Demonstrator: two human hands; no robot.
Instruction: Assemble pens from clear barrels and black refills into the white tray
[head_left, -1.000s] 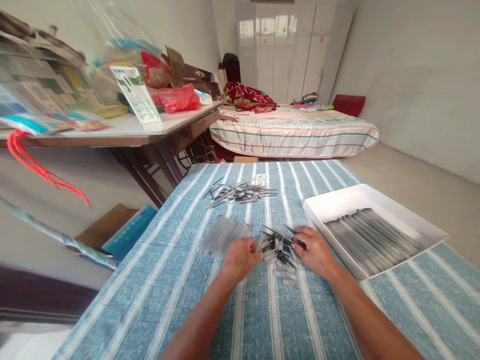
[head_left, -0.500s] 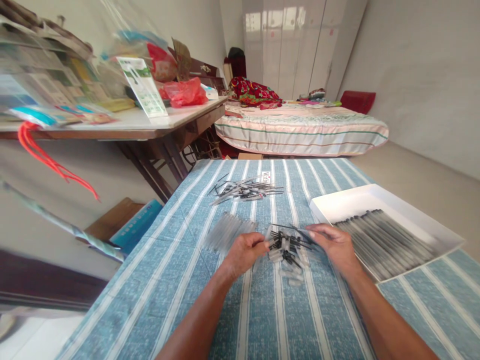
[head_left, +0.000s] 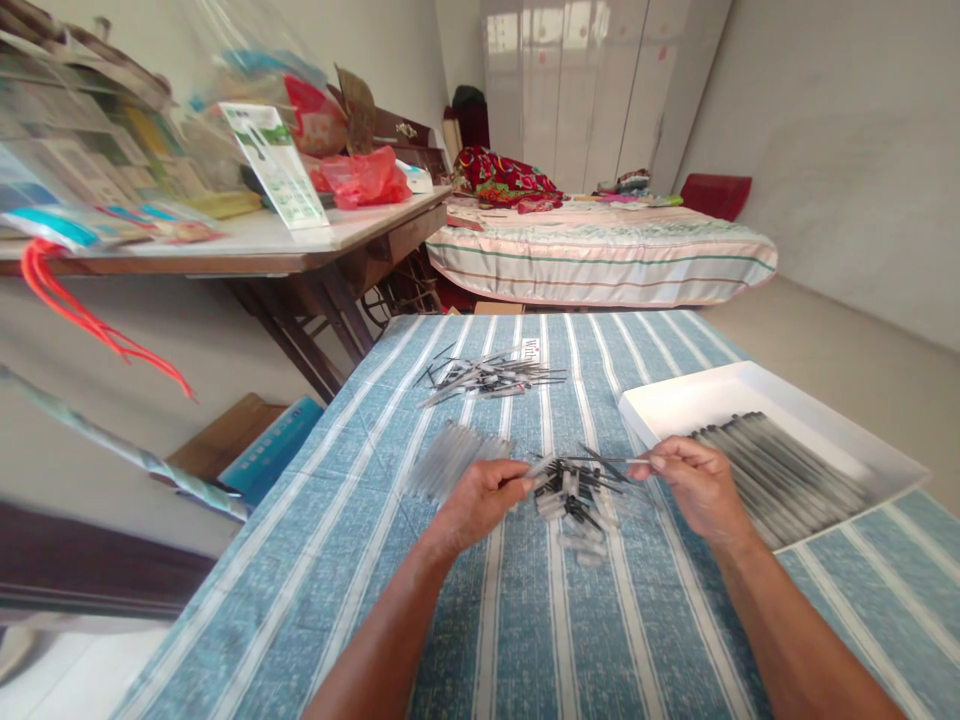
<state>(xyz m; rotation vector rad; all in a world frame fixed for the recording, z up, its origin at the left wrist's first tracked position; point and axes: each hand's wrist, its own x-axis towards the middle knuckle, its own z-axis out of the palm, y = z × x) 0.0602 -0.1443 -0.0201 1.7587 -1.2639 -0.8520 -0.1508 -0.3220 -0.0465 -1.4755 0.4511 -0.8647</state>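
Above the near pile (head_left: 574, 492) on the worktop (head_left: 517, 620), the left hand (head_left: 484, 500) is pinching a clear tube (head_left: 538, 468) and the right hand (head_left: 697, 485) is holding a thin rod (head_left: 637, 461) by its right end; both pieces are looking light, stiff and slippery, probably calling for fingertip holds near their ends.

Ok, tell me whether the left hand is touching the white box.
Apart: the head view shows the loose pile and striped cloth between the left hand and the white box.

Left hand (head_left: 480, 502), right hand (head_left: 701, 487), forearms (head_left: 382, 625) all bare.
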